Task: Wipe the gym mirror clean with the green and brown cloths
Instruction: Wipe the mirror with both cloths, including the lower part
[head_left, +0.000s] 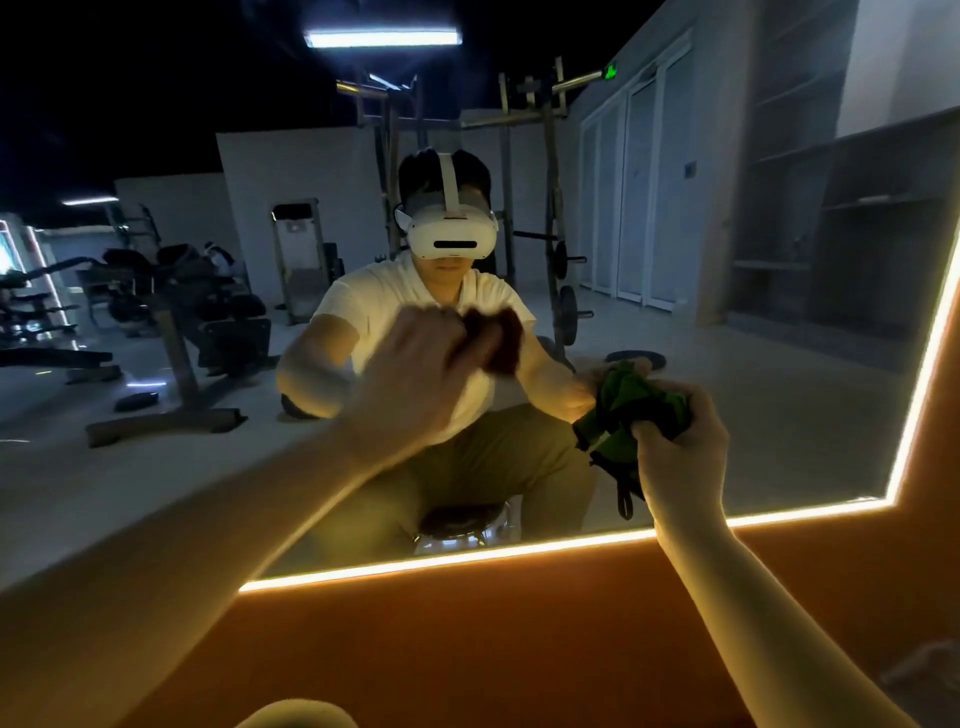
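Observation:
The gym mirror (753, 364) fills the wall ahead, edged by a glowing light strip. My left hand (410, 374) is raised at the glass near the middle and grips a bunched brown cloth (493, 338) against it; the hand is blurred. Lower right, my right hand (680, 452) grips a crumpled green cloth (634, 410) close to the glass, with a dark loop hanging below it. The mirror shows a seated person wearing a headset, holding both cloths.
An orange wall (493, 639) runs below the mirror's lit lower edge (467, 555). Reflected in the glass are a squat rack (550, 208), benches (182, 332) at left, lockers at right and a round stool (462, 525).

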